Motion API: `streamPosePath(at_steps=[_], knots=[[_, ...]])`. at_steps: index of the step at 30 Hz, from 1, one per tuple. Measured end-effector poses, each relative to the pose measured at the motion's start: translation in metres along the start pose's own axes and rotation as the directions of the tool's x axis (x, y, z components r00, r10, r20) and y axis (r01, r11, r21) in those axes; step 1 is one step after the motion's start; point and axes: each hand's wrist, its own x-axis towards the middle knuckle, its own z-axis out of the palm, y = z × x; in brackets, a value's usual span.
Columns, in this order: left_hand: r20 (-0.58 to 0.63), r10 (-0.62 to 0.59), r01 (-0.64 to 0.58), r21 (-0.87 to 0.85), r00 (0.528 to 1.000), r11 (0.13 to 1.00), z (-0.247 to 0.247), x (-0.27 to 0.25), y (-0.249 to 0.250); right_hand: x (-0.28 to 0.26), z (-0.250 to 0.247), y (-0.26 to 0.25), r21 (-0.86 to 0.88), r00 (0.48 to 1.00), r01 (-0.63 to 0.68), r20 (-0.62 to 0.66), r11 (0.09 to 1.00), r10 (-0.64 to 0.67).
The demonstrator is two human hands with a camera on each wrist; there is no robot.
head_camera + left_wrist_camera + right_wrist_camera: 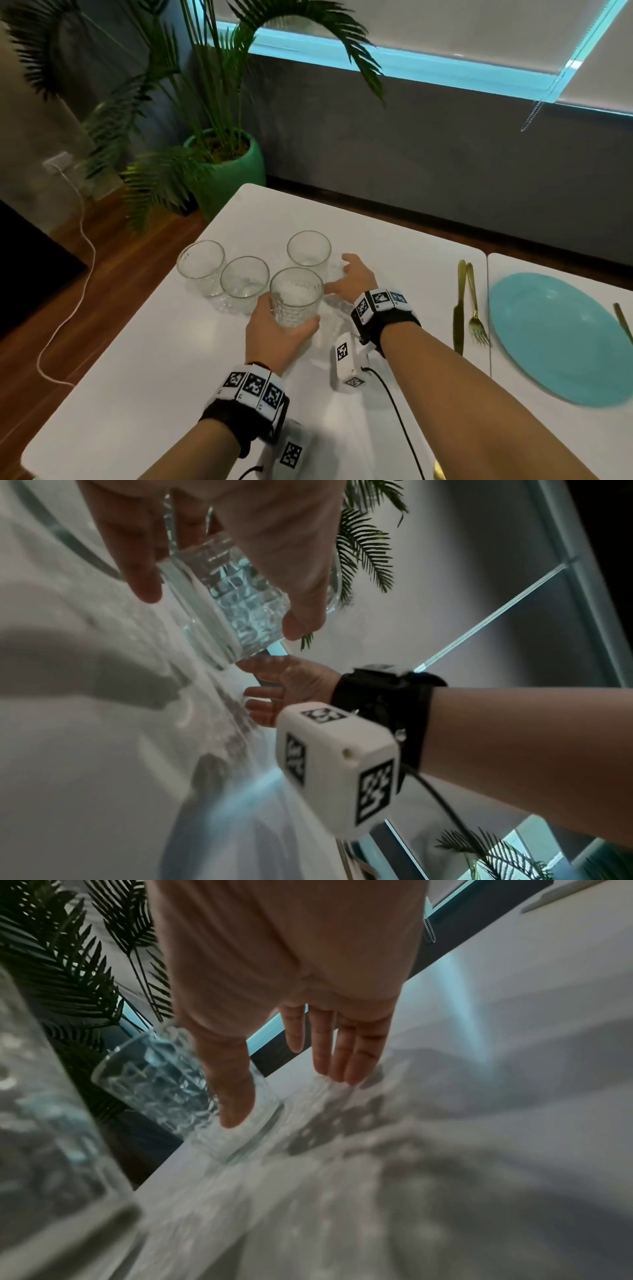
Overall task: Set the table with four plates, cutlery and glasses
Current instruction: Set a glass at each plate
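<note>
Four clear textured glasses stand grouped on the white table [171, 377]. My left hand [274, 327] grips the nearest glass [296, 298], thumb on its left side and fingers round its right; the left wrist view shows that glass [232, 599] between my fingers, low over or on the table. My right hand [346, 277] is open, fingers spread, just right of the far right glass [309, 248]. In the right wrist view its thumb lies beside that glass [161, 1083] and the fingertips [342, 1064] reach down to the table. The two left glasses [200, 267] [244, 282] stand untouched.
A teal plate [555, 335] lies on the adjoining table at the right, with a gold knife [458, 308] and fork [475, 308] on its left and another gold piece [621, 322] on its right. A potted palm [226, 164] stands beyond the table's far left corner.
</note>
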Motion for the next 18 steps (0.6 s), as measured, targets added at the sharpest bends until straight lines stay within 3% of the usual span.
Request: streamPosePath(at_steps=[6,18], knots=[[0.002,0.08,-0.08,0.011,0.997,0.997,-0.011,0.005,0.01,0.012,0.017,-0.008,0.006,0.989,0.147,-0.001,0.989,-0.147],[0.04,0.109,-0.106,-0.053,0.993,0.993,-0.012,0.001,0.012,0.022,0.027,-0.016,-0.102,0.967,0.239,-0.071,0.966,-0.246]])
